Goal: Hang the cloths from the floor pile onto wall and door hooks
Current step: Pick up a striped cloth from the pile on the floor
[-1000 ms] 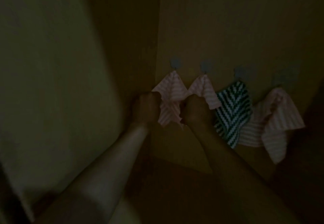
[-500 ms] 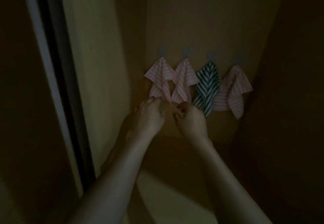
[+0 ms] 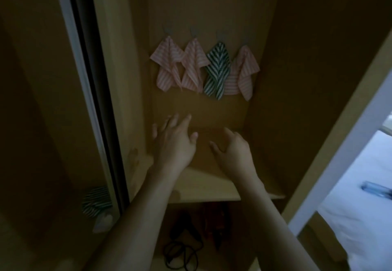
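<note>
Cloths [image 3: 216, 69] hang; hands [image 3: 203, 145] empty below

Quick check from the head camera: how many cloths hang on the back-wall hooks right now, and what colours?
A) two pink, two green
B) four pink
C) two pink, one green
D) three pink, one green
D: three pink striped cloths hang on the wall, with one green striped cloth third from the left.
</note>
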### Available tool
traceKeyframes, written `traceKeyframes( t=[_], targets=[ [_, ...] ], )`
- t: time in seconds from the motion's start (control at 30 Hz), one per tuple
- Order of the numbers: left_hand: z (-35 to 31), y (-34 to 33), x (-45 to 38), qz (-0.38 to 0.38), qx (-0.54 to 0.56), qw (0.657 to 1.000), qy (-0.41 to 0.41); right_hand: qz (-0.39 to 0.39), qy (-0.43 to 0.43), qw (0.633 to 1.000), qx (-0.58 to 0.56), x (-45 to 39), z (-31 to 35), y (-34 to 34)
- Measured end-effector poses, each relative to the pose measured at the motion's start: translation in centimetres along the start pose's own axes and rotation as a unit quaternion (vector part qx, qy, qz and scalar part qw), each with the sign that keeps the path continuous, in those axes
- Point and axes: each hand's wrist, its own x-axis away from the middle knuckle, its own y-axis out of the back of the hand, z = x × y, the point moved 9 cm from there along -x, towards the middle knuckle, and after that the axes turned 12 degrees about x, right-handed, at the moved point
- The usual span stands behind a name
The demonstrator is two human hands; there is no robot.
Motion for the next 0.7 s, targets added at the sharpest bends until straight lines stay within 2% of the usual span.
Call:
traceKeyframes(
  t=[0.33,0.5,0.7],
  targets=[
    [-3.4,-1.5,10.7,0.048,0.001,0.999,-0.002,0.017,-0.032,0.999,-0.023,10.3,-5.0,3.2],
    [-4.6,-2.9,18.0,0.073,0.025,0.997,0.03,0.033,-0.067,0.997,-0.023,17.8,-9.2,4.5],
    [-6.2,-3.6,27.1,0.126,0.033,0.991,0.019,0.061,-0.109,0.992,-0.035,27.0,-12.6,4.3]
  ],
)
